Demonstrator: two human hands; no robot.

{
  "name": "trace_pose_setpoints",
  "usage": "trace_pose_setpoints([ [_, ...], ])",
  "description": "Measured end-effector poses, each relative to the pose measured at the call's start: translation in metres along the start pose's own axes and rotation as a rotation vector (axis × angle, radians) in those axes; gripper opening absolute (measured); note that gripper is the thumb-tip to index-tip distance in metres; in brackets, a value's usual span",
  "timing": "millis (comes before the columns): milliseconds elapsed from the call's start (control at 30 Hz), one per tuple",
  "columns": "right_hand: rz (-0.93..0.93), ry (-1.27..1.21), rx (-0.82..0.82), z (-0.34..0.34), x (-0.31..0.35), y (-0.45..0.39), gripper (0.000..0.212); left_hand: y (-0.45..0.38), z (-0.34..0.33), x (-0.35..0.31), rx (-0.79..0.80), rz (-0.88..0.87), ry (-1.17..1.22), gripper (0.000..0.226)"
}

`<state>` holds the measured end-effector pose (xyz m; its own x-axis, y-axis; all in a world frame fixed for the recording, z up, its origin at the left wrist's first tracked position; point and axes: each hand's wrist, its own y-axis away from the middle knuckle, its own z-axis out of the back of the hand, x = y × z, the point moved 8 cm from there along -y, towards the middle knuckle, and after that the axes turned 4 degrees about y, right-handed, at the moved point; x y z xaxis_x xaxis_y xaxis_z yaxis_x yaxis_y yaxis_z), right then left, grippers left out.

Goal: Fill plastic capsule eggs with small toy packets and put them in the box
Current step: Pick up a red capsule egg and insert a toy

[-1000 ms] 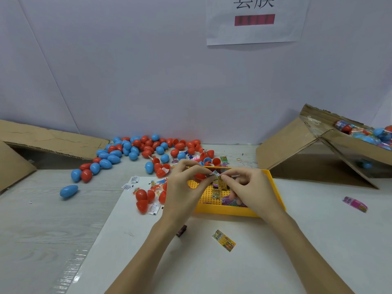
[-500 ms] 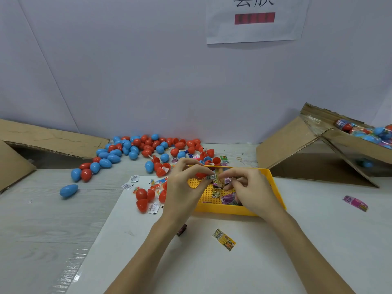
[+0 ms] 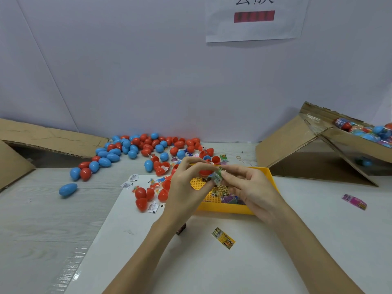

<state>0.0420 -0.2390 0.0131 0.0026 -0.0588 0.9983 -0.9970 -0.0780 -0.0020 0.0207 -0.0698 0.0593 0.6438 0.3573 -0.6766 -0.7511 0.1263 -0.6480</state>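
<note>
L hand [image 3: 186, 183] holds red egg half [image 3: 205, 172]; R hand [image 3: 248, 187] fingers pinch green toy packet [image 3: 217, 177] at its mouth, above yellow tray [image 3: 272, 177]. Box [image 3: 360, 143] at right holds some filled eggs. Many loose eggs [image 3: 135, 147] left on bench; est. far from done.

Eggs [image 3: 146, 149] left-behind tray [image 3: 272, 177]; box [image 3: 339, 145] right of tray.

A white paper sign [image 3: 255, 20] on the wall carries large dark characters, cut off by the top edge and unreadable, above a red bar. Print on the small yellow packet [image 3: 223, 238] and the white barcode slips [image 3: 129, 181] is too small to read
</note>
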Motion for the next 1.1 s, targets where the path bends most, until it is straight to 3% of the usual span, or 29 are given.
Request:
trace_pose_setpoints([
  [133, 0.043, 0.034, -0.060, 0.007, 0.003, -0.001, 0.025, -0.002, 0.000, 0.007, 0.006, 0.107, 0.096, 0.030],
  [300, 0.105, 0.138, -0.067, 0.005, 0.006, 0.000, 0.023, 0.001, -0.006, 0.014, 0.062, 0.242, 0.135, 0.016],
  [467, 0.135, 0.245, -0.068, 0.002, 0.008, 0.001, 0.015, 0.002, -0.006, 0.016, 0.047, 0.198, 0.032, 0.007],
  [633, 0.367, 0.649, -0.039, -0.013, 0.027, 0.009, 0.040, 0.003, -0.007, 0.010, 0.141, -0.014, -0.286, 0.011],
  [733, 0.413, 0.820, -0.036, -0.025, 0.023, 0.012, 0.030, 0.006, -0.014, 0.008, 0.196, -0.079, -0.368, 0.016],
  [833, 0.442, 0.932, -0.143, -0.025, 0.023, 0.013, 0.017, 0.007, -0.018, 0.006, 0.220, -0.100, -0.384, 0.016],
  [967, 0.421, 0.836, -0.270, -0.011, 0.027, 0.014, 0.010, 0.005, -0.011, 0.006, 0.159, -0.052, -0.288, 0.015],
  [1100, 0.291, 0.552, -0.207, -0.001, 0.021, 0.010, 0.008, 0.001, -0.005, 0.007, 0.070, 0.047, -0.114, 0.014],
])
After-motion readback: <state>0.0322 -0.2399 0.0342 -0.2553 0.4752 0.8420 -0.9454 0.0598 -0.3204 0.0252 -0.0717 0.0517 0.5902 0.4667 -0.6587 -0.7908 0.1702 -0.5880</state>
